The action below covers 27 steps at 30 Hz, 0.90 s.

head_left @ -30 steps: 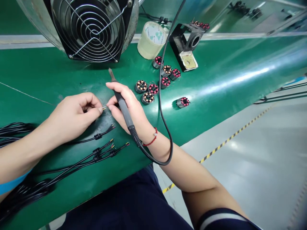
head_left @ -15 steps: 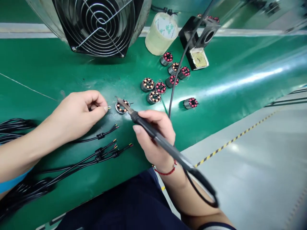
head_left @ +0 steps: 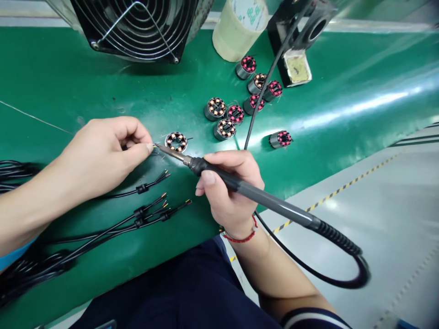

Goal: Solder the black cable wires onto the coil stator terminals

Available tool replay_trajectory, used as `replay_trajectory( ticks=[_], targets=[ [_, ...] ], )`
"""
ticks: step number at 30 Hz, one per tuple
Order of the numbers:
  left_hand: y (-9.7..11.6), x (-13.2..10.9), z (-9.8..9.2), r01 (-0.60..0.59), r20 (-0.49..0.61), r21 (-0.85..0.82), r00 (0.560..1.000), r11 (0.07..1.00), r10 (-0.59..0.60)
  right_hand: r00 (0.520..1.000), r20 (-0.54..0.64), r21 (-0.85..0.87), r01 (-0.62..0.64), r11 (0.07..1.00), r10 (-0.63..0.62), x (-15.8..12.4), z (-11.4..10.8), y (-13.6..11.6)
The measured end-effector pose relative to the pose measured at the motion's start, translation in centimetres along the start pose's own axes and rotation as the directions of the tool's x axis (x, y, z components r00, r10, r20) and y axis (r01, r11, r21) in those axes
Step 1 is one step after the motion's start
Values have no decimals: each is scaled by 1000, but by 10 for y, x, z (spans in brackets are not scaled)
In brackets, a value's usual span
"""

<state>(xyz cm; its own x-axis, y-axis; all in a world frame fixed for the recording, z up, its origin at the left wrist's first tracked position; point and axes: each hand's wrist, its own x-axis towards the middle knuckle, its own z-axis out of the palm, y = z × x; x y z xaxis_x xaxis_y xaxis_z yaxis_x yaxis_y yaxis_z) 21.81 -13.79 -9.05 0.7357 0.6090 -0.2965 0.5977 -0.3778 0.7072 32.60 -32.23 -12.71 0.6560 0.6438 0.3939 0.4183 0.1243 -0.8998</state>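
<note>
My right hand (head_left: 233, 187) grips a soldering iron (head_left: 274, 203), its metal tip pointing left. My left hand (head_left: 109, 153) is closed in a pinch on a thin wire (head_left: 154, 146), whose yellowish end pokes out past the fingertips. The iron's tip is at that wire end, though whether they touch is hard to tell. Just beyond the tip lies a round motor stator (head_left: 176, 142) with copper windings and short loose leads. Below my left hand, black cables (head_left: 142, 187) end in coloured, stripped wires.
Several stators (head_left: 225, 130) stand right of centre, with one (head_left: 280, 139) apart. A fan (head_left: 137, 32), a tape roll (head_left: 240, 32) and an iron stand with sponge (head_left: 297, 68) line the back. The iron's cord (head_left: 270, 73) crosses the green table (head_left: 44, 87).
The soldering iron has swung down and left, from over the stator to the wire end at my left fingertips. My left hand keeps its pinch. The view has shifted slightly.
</note>
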Motion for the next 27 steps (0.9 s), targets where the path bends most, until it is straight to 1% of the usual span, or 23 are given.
replay_trajectory(
  ticks=[6, 13, 19, 21, 24, 27],
  targets=[
    [0, 0, 0, 17, -10, -22, 1000, 1000, -17, 1000, -27, 26, -15, 1000, 15, -1, 0, 0],
    [1, 0, 0, 39, -25, -6, 999, 999, -40, 1000, -2, -13, -17, 1000, 17, -1, 0, -1],
    [4, 0, 0, 82, -37, 38, 996, 996, -81, 999, -48, 12, -8, 1000, 9, 0, -1, 1],
    [5, 0, -1, 78, -34, 44, 996, 996, -76, 1000, -7, -27, -30, 999, 30, 4, -2, -1],
    [5, 1, -2, 80, -26, 44, 997, 996, -79, 986, 136, -84, -84, 993, 95, 17, -5, -8],
    [3, 1, -4, 71, -13, 31, 997, 997, -71, 958, 272, -18, -89, 996, 91, 35, -4, -14]
  ],
)
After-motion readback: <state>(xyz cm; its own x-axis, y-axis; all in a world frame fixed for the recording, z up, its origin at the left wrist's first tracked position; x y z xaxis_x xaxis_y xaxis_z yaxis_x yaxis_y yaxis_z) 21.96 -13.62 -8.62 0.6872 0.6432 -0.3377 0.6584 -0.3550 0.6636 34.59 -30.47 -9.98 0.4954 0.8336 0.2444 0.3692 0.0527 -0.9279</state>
